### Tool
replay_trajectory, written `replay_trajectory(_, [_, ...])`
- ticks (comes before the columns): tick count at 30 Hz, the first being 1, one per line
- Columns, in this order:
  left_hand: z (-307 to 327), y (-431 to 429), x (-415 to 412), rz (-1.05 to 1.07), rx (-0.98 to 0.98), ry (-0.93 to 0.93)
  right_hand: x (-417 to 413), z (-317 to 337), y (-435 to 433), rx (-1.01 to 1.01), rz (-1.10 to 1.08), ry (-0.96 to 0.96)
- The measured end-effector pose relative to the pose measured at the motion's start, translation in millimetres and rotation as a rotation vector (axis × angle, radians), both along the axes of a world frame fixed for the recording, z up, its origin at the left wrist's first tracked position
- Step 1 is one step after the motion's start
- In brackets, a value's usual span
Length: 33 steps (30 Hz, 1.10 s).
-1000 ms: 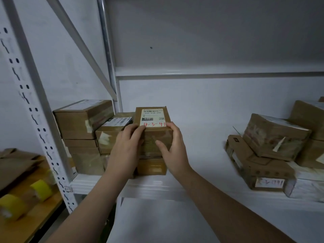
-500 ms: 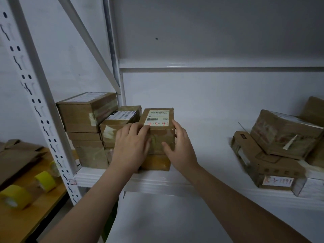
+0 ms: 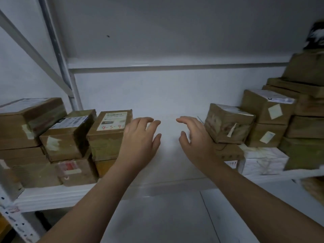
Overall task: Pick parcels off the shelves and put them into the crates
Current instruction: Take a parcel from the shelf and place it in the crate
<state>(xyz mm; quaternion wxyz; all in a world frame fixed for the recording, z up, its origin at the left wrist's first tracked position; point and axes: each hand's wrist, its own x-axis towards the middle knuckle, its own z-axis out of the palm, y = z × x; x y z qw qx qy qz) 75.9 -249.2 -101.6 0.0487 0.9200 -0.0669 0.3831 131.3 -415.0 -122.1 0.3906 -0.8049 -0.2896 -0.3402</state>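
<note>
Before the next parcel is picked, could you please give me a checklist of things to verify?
1. Left hand free: ok, open and holding nothing.
2. Right hand free: ok, open and holding nothing.
3. Labelled parcel reachable: ok, on top of its stack, right beside the left hand.
4. Tilted parcel steady: cannot tell; it sits askew on the flat box under it, next to the right hand.
5. Crate located: cannot tell, none in view.

place: parcel storeroom; evidence: white metal shelf [image 3: 57, 193]; taped labelled parcels [image 3: 108, 134]
</note>
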Motion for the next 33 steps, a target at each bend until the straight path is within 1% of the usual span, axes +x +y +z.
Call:
replay_trajectory(4, [-3.1,-50.6,22.1,-0.137,-0.055,0.074,4.0,5.5,-67.9,-0.011,-0.148,-0.008])
replay_trajectory(7, [-5.7,-89.5,42.3,-0.255,-0.098,0.108,7.3,6.3,-115.1,-0.048,-0.270,0.079])
replay_trajectory(11, [-5.8,-142.8,71.8,-0.363,-0.199,0.199,14.8,8.2,-159.6,-0.071,-0.339,0.198])
replay_trajectory(13, [-5.5,-164.3,86.4,-0.369,-0.158,0.242,19.7,8.0,-173.8,-0.063,-0.347,0.246])
replay_trajectory(15, [-4.8,-177.6,99.7,-0.313,-0.106,0.279,24.5,6.9,-182.8,-0.037,-0.341,0.297])
replay_trajectory(17, [-5.5,-184.7,109.0,-0.262,-0.131,0.334,28.5,5.2,-188.1,0.025,-0.320,0.331])
replay_trajectory(19, [-9.2,-187.6,110.5,-0.265,-0.259,0.356,31.2,3.3,-190.8,0.106,-0.282,0.353])
replay_trajectory(20, [-11.9,-188.7,108.8,-0.276,-0.341,0.336,32.4,2.3,-191.7,0.157,-0.255,0.368])
replay_trajectory(24, [-22.2,-193.8,93.8,-0.305,-0.609,0.171,31.8,-0.3,-189.1,0.350,-0.101,0.462])
replay_trajectory(27, [-25.4,-201.9,80.1,-0.303,-0.790,0.099,31.2,-2.0,-184.7,0.407,-0.016,0.477])
replay_trajectory(29, [-25.9,-205.3,74.5,-0.321,-0.981,0.067,30.1,-2.8,-182.3,0.476,0.013,0.469])
replay_trajectory(31, [-24.3,-205.3,69.0,-0.388,-1.222,0.065,27.9,-3.5,-180.6,0.535,0.044,0.468])
replay_trajectory(32, [-24.4,-203.5,66.7,-0.424,-1.298,0.070,26.8,-4.0,-180.1,0.547,0.058,0.471])
replay_trajectory(33, [-24.9,-201.4,64.2,-0.447,-1.327,0.083,26.0,-4.5,-180.0,0.561,0.081,0.473])
